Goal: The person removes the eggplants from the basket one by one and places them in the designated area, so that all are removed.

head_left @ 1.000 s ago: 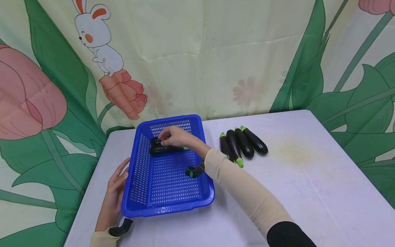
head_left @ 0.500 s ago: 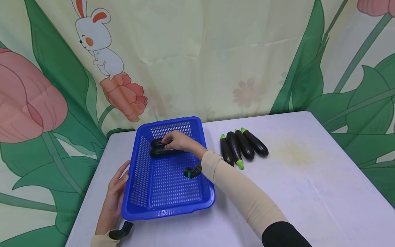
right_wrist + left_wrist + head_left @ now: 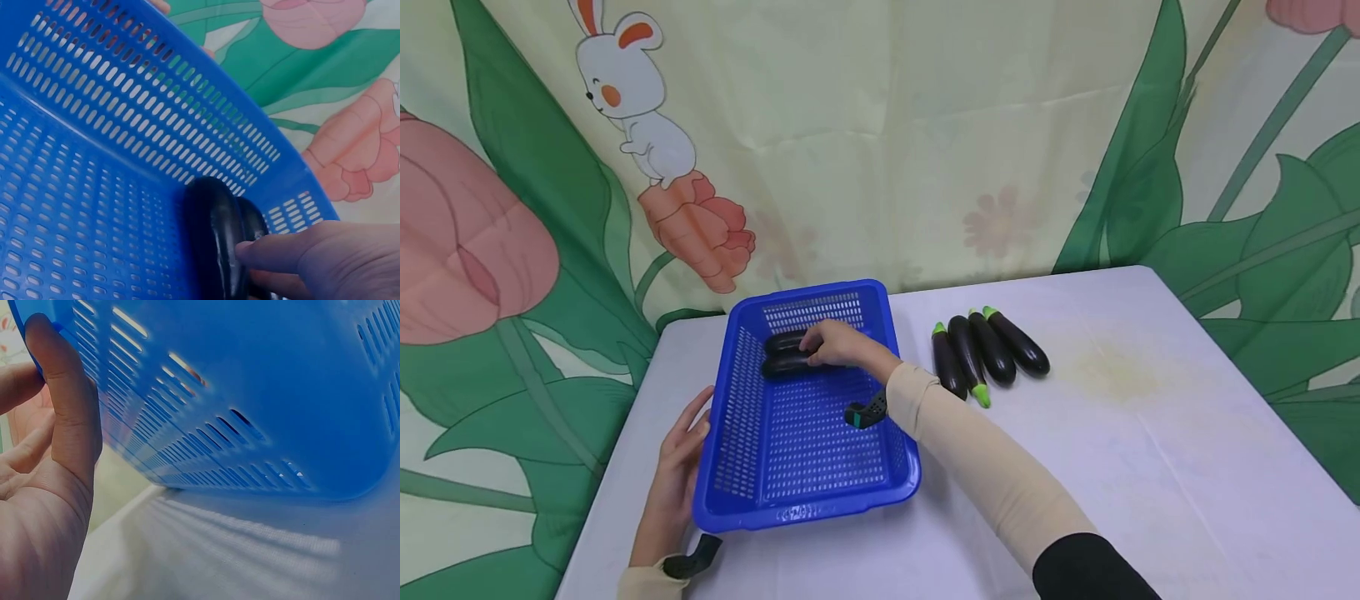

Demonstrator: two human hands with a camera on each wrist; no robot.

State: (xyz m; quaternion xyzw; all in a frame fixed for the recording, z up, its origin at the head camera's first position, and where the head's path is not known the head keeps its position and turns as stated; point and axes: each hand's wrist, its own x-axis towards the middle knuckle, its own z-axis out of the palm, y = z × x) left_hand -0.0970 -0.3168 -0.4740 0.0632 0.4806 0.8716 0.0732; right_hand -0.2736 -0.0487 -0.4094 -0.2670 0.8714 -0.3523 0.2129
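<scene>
A blue perforated plastic basket [image 3: 805, 517] stands on the white-covered table. Along its far end lie two dark eggplants side by side, the far eggplant [image 3: 782, 342] and the near eggplant [image 3: 786, 366]. My right hand [image 3: 842, 343] reaches into the basket with curled fingers over their right part, hiding their stem ends. In the right wrist view, one fingertip [image 3: 245, 251] meets the near eggplant's side, and another finger crosses the far one. Outside the basket's left wall, my left hand [image 3: 679, 467] touches the rim, fingers mostly straight; its thumb [image 3: 62, 394] lies against the rim.
Several more eggplants [image 3: 992, 350] with green stem ends lie together on the table, right of the basket. A printed cloth [image 3: 925, 150] with a rabbit and flowers hangs behind the table [image 3: 1120, 467]. Black straps circle both wrists.
My right hand has moved slightly right and down onto the two eggplants, showing more of the far one and covering the near one's green stem. The left hand stays at the rim.
</scene>
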